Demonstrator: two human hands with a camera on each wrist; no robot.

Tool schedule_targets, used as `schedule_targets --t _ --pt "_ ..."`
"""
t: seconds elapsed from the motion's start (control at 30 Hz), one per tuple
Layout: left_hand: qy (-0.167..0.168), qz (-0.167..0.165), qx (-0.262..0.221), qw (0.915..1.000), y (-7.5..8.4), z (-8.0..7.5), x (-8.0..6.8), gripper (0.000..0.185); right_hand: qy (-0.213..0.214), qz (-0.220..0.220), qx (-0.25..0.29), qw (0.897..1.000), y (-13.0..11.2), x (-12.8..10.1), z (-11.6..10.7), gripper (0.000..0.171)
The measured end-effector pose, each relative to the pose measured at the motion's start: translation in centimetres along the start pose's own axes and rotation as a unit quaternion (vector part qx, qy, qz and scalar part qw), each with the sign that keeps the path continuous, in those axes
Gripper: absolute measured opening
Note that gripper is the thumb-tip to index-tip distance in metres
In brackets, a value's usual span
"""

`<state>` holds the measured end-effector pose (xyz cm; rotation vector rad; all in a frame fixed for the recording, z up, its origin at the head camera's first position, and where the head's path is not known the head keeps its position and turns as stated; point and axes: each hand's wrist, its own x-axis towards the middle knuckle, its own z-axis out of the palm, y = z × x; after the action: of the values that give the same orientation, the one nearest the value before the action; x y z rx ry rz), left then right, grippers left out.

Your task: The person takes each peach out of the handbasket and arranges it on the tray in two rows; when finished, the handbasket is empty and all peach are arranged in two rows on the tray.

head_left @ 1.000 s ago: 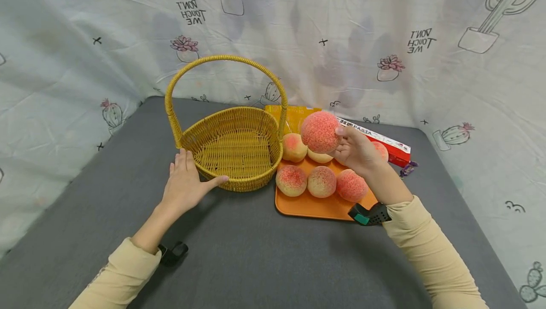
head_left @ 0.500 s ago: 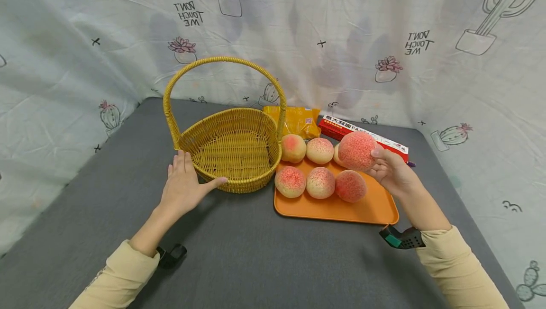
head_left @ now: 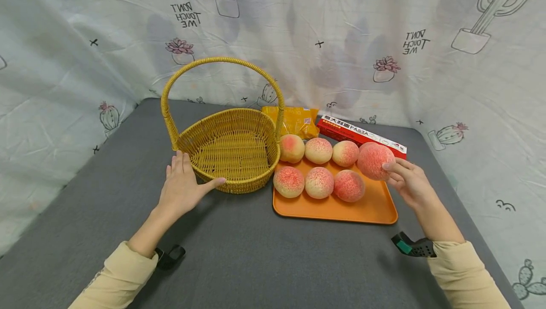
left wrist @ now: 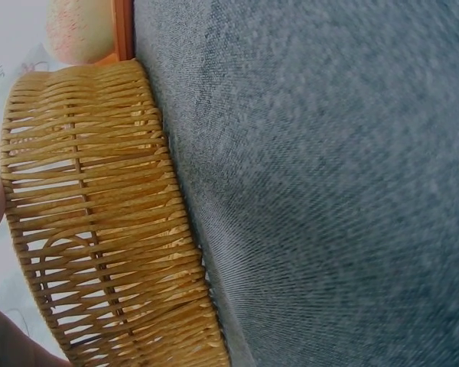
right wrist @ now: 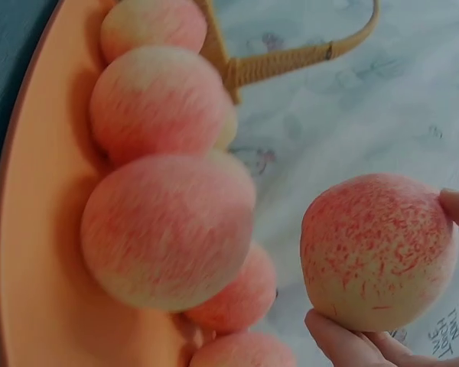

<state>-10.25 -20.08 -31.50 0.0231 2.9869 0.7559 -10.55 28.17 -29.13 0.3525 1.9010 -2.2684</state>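
Note:
My right hand (head_left: 409,183) pinches a pink peach (head_left: 375,161) between thumb and fingers over the right end of an orange tray (head_left: 341,214). In the right wrist view, the held peach (right wrist: 379,252) is apart from the tray's peaches. Several peaches (head_left: 319,183) sit on the tray in two rows; the held one partly covers another behind it. To the left stands a yellow wicker basket (head_left: 232,155) with a tall arched handle, no fruit inside. My left hand (head_left: 181,186), fingers straight and thumb spread, rests against its front-left rim. The left wrist view shows the basket's woven side (left wrist: 107,199).
Behind the tray lie a yellow packet (head_left: 294,120) and a long red and white pasta box (head_left: 362,134). The grey table (head_left: 264,261) extends in front of tray and basket. A printed white cloth (head_left: 298,24) hangs around the back and sides.
My right hand has moved right and lower with the peach, from over the back row to the tray's right end. My left hand stays at the basket.

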Motion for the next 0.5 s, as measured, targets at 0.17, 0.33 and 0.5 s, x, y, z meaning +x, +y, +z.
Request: schedule_targets --t 0.17,0.33,0.5 --pt "0.0 0.001 0.0 1.0 0.0 0.0 0.0 0.125 0.027 -0.019 0.008 0.999 0.7 -0.1 -0.7 0.017" --pt "0.0 0.001 -0.002 1.0 -0.1 0.1 -0.1 0.125 0.041 -0.029 -0.015 0.999 1.0 -0.2 -1.0 0.021" --pt "0.004 0.005 0.001 1.0 -0.1 0.2 0.0 0.126 0.057 -0.032 -0.052 0.997 1.3 -0.1 -1.3 0.037"
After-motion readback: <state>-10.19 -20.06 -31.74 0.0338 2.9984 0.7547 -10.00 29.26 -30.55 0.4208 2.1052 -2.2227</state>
